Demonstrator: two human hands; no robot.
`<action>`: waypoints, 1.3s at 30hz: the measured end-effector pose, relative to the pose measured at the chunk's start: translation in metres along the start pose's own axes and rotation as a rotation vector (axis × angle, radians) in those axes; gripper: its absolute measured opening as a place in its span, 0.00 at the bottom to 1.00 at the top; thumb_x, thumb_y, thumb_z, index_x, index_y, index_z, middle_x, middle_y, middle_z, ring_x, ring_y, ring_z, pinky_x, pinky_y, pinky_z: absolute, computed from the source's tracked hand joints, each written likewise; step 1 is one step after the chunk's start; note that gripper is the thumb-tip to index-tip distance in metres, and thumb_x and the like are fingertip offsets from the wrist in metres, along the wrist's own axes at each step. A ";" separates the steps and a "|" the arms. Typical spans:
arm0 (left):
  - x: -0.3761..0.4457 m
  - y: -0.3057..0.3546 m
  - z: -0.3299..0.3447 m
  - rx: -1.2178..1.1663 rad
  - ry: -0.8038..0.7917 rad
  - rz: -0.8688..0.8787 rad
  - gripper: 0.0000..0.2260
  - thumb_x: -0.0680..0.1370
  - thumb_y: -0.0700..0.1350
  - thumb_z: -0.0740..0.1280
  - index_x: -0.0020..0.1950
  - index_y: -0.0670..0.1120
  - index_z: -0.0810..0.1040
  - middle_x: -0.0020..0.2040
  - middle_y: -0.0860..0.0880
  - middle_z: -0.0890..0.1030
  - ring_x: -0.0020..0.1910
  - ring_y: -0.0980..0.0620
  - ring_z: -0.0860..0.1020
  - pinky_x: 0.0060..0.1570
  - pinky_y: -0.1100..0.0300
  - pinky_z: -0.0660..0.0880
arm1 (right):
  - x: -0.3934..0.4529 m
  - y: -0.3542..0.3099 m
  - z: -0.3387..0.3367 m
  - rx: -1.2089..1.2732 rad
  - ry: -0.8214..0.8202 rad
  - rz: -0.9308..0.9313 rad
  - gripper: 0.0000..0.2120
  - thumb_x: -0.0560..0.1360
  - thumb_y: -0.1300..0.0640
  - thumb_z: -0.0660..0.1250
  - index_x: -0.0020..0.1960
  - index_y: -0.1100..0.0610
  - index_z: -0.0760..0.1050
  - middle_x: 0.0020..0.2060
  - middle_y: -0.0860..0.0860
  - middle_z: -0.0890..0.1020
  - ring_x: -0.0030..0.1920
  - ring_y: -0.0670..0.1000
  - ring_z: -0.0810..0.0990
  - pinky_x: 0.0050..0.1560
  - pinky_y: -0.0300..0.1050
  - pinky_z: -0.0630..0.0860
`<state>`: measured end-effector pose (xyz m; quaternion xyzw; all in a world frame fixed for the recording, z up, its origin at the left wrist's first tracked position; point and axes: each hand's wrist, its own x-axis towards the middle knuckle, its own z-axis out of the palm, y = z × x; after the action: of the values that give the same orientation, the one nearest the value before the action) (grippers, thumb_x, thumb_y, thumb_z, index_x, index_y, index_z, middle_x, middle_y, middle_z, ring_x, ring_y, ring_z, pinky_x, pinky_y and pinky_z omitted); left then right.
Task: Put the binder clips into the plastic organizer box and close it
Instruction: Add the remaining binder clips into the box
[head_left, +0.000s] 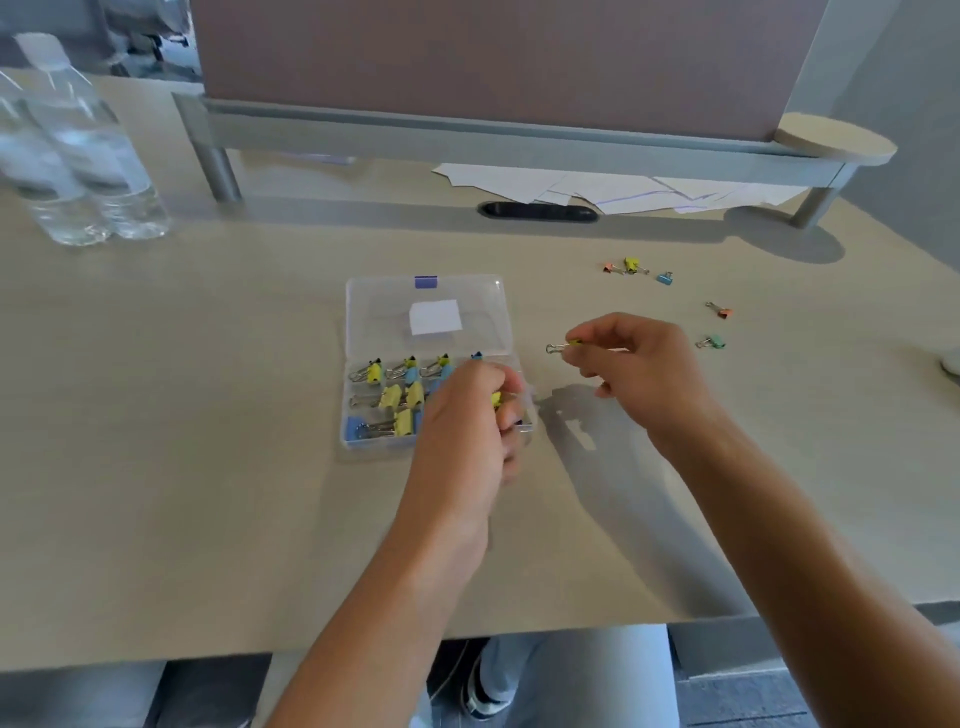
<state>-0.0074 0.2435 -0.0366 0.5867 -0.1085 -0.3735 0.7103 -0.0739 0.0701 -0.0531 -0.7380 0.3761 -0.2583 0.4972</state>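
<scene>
Clips are filling the near half of the plastic organizer box (363, 332), which is lying open on the bench (208, 493) with its clear lid folded back flat on the far side, a white label (435, 317) showing through it. Yellow and blue binder clips in the box (387, 397) are sitting in several rows of compartments. The left hand (467, 415) is hovering over the right end of the box, its fingers curled around a yellow clip (496, 399) that is only partly showing; exactly which compartment it is over is hidden by the hand. The right hand (634, 369) is hanging above the bench just to the right of the box, pinching a small yellow-green clip (563, 345) between thumb and fingertips, the wire handles pointing left toward the box. Loose clips are lying farther right on the bench: an orange, a yellow and a blue one grouped together (631, 266), another orange one (721, 310) and a green one (711, 342) nearer the right hand. Two water bottles (78, 156) are standing at the far left, and sheets of paper (597, 189) are lying under the raised shelf (519, 140) at the back.
</scene>
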 end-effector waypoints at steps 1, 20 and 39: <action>-0.002 0.002 -0.006 -0.009 0.005 0.002 0.09 0.79 0.42 0.57 0.41 0.47 0.74 0.30 0.52 0.67 0.27 0.54 0.60 0.28 0.59 0.54 | 0.004 -0.002 0.006 -0.013 -0.005 -0.014 0.04 0.74 0.60 0.77 0.47 0.51 0.85 0.37 0.47 0.84 0.35 0.44 0.80 0.36 0.39 0.75; 0.052 -0.023 -0.031 1.475 0.169 0.591 0.17 0.78 0.52 0.56 0.59 0.50 0.80 0.43 0.49 0.71 0.48 0.46 0.70 0.48 0.51 0.72 | 0.034 -0.020 0.040 -0.381 -0.177 -0.013 0.02 0.73 0.56 0.77 0.42 0.52 0.86 0.36 0.46 0.86 0.39 0.45 0.83 0.37 0.36 0.74; 0.059 -0.034 -0.033 1.506 0.196 0.599 0.22 0.77 0.51 0.54 0.68 0.52 0.77 0.45 0.48 0.74 0.50 0.45 0.71 0.50 0.50 0.70 | 0.042 -0.025 0.047 -0.658 -0.211 -0.155 0.03 0.73 0.56 0.76 0.40 0.54 0.86 0.30 0.44 0.82 0.28 0.41 0.77 0.24 0.25 0.65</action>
<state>0.0393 0.2287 -0.0938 0.8828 -0.4202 0.0582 0.2015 -0.0065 0.0665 -0.0474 -0.9076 0.3285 -0.0824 0.2481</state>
